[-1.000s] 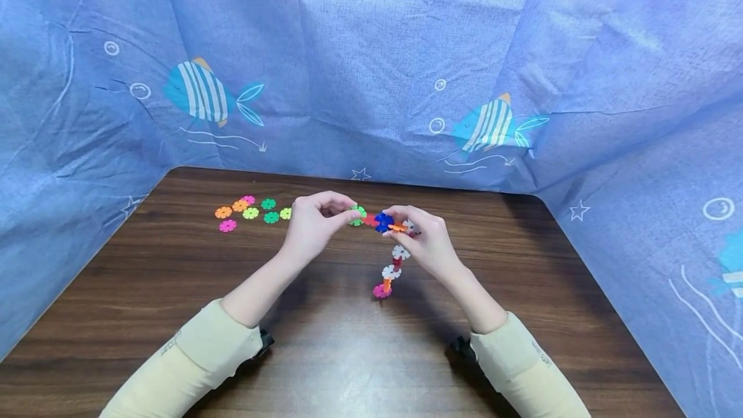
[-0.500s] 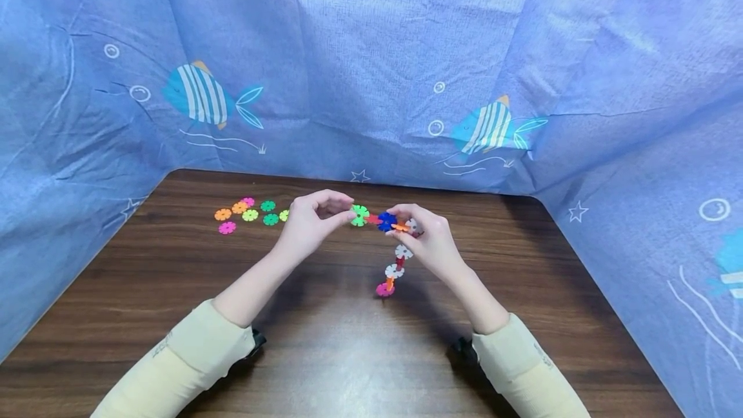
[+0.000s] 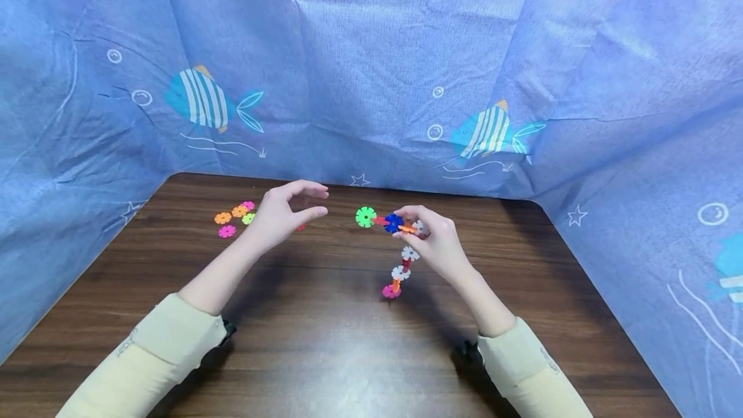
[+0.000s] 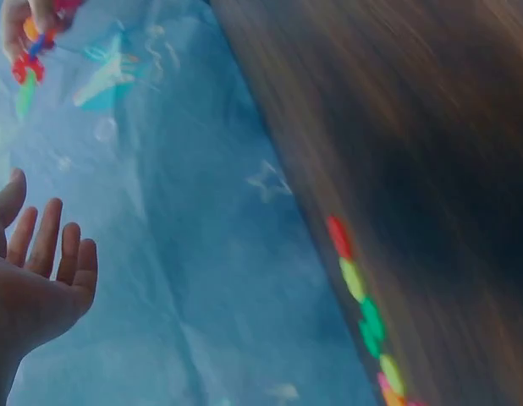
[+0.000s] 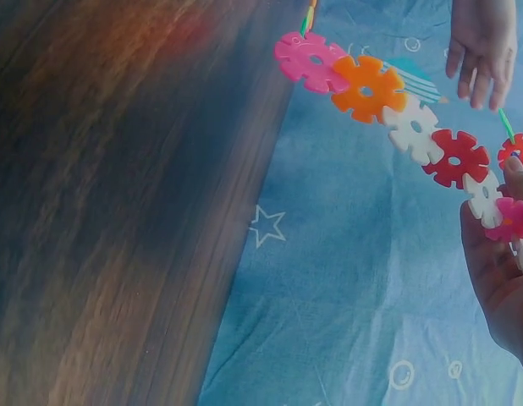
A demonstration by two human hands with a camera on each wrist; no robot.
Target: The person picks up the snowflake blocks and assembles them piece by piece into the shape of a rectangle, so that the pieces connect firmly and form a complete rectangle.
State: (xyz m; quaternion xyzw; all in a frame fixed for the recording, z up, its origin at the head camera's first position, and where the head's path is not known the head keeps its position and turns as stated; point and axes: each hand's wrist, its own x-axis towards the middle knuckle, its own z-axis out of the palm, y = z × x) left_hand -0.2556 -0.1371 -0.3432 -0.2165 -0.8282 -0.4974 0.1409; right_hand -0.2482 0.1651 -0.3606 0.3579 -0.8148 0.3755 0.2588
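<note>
My right hand (image 3: 432,237) pinches a chain of interlocking snowflake discs near its blue disc (image 3: 393,223). From there a red disc and a green disc (image 3: 366,217) stick out to the left as the chain's end. The other part hangs below the hand, with white, red and orange discs down to a pink disc (image 3: 391,291). In the right wrist view this run shows a pink disc (image 5: 311,61), an orange disc (image 5: 369,89) and a red disc (image 5: 456,159). My left hand (image 3: 281,215) is in the air left of the green disc, fingers apart and holding nothing.
Loose discs lie on the wooden table (image 3: 325,328) at the back left, among them an orange disc (image 3: 223,218) and a pink disc (image 3: 227,231). My left hand covers some of them in the head view. A blue fish-print cloth (image 3: 371,69) surrounds the table's back and sides.
My left hand has let go of the green disc and moved left, away from it. The right hand still holds the chain and has shifted slightly right.
</note>
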